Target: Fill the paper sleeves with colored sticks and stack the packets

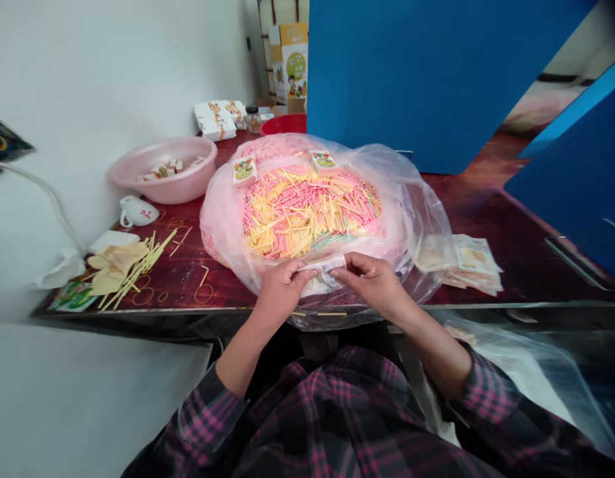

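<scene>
My left hand [282, 289] and my right hand [371, 279] both pinch a small flat printed packet [326, 267] between them at the near edge of a big clear plastic bag [416, 219]. The bag lies over a pink basin and is heaped with thin pink, yellow and green sticks [307, 209]. Two small printed boxes [244, 170] rest on the far side of the heap. Both hands have their fingers closed on the packet's ends.
A pink bowl [133, 179] with small boxes stands at the back left, a white cup [136, 212] beside it. Loose sticks and rubber bands [138, 269] lie at the left. Flat packets [474, 262] are stacked at the right. Blue panels [426, 79] rise behind the dark red table [511, 226].
</scene>
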Available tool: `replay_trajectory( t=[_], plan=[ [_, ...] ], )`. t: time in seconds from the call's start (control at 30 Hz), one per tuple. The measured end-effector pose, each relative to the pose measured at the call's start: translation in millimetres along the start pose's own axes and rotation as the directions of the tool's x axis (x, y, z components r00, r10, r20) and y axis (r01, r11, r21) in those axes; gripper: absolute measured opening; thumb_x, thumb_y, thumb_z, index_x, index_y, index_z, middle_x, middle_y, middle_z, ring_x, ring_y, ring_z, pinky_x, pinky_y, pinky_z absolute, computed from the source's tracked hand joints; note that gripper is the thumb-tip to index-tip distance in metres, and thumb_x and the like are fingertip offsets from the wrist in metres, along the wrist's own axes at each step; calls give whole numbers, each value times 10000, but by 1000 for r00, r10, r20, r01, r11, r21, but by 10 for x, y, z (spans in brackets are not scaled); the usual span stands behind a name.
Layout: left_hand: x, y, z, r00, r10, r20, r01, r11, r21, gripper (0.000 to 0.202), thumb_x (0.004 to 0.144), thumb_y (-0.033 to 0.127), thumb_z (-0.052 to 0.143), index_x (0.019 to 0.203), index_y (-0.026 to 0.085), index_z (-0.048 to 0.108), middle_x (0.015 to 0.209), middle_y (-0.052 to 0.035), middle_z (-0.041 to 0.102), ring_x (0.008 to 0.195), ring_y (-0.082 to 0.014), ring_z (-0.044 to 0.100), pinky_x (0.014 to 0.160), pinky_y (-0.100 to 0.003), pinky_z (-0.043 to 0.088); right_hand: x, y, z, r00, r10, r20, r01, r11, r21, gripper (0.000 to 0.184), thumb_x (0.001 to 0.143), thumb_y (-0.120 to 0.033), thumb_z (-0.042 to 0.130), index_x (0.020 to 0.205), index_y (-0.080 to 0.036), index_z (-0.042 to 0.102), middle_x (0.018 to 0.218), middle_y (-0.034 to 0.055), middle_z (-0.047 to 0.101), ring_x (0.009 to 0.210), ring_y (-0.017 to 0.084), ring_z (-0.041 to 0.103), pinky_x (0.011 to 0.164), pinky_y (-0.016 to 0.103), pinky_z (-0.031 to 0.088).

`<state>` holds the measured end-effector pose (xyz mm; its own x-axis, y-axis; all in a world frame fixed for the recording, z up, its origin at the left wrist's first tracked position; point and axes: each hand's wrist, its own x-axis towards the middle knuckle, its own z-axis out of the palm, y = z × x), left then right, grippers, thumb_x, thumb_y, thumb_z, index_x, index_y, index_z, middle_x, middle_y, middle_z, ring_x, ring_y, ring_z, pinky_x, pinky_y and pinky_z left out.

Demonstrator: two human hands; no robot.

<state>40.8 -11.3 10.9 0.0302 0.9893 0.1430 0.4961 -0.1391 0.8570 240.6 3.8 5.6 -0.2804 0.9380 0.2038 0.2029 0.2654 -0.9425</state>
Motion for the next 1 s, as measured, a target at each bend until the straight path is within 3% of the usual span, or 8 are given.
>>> replay_trajectory(
  t=[0.17, 0.27, 0.43, 0.53, 0.6, 0.77, 0.9, 1.0],
  plan=[
    [352, 133, -172, 986, 148, -73, -118, 944, 309, 271, 931, 320, 593, 713, 183, 679, 656, 5, 619, 656, -158, 554, 662, -267, 400, 439, -123, -13, 991, -117, -64, 95, 956, -277, 415, 922, -457, 612, 613, -197, 514, 560, -37, 465, 565, 107, 426, 553, 252, 301],
    [580, 76, -237, 981, 190, -51, -145, 876, 461, 285, 979, 312, 524, 890, 183, 762, 766, -47, 713, 758, -206, 637, 730, -297, 444, 716, -125, 73, 983, -174, -56, 119, 844, -524, 450, 965, -398, 570, 573, -197, 476, 561, -21, 463, 552, 113, 407, 558, 275, 259],
    [785, -109, -302, 954, 280, -111, -153, 769, 620, 339, 952, 233, 547, 1228, 228, 743, 1298, -137, 708, 1186, -310, 628, 1029, -464, 450, 931, -46, 261, 985, -169, -35, 98, 717, -690, 257, 996, -307, 513, 932, -179, 727, 885, 92, 708, 749, 195, 614, 643, 290, 390],
    [858, -162, -396, 924, 339, -178, -184, 802, 568, 308, 950, 270, 561, 1175, 226, 767, 1433, -139, 628, 1310, -337, 560, 1091, -526, 421, 986, 15, 257, 968, -209, -135, 88, 796, -599, 418, 944, -317, 589, 1330, -164, 627, 1160, 146, 717, 827, 223, 656, 745, 338, 489],
    [903, -146, -488, 906, 365, -216, -220, 841, 494, 280, 951, 277, 554, 1093, 201, 783, 1369, -143, 672, 1274, -318, 591, 1092, -501, 431, 1032, 24, 201, 943, -238, -231, 105, 875, -472, 525, 907, -352, 628, 1400, -178, 576, 1260, 154, 692, 825, 215, 660, 801, 374, 523],
    [893, 47, -622, 949, 256, -185, -202, 942, 267, 268, 939, 342, 537, 825, 190, 727, 821, -46, 741, 818, -208, 665, 826, -328, 512, 1097, -132, 104, 956, -196, -217, 180, 979, -93, 508, 817, -480, 706, 1245, -209, 678, 1162, 102, 724, 985, 227, 657, 801, 352, 531],
    [686, 171, -485, 994, 109, -17, -110, 993, -49, 207, 869, 374, 597, 885, 194, 697, 805, -7, 700, 748, -175, 629, 705, -270, 484, 915, -245, 163, 995, -33, -91, 48, 984, 171, 355, 769, -527, 736, 897, -196, 726, 760, 12, 665, 695, 147, 578, 653, 282, 481],
    [494, 170, -335, 999, -18, 33, 24, 985, -173, 176, 819, 363, 617, 859, 198, 664, 782, 5, 667, 721, -163, 597, 677, -261, 466, 682, -198, 203, 995, 52, -80, -35, 978, 205, 365, 766, -543, 733, 711, -190, 659, 645, -14, 581, 607, 120, 500, 586, 256, 425]
  ],
)
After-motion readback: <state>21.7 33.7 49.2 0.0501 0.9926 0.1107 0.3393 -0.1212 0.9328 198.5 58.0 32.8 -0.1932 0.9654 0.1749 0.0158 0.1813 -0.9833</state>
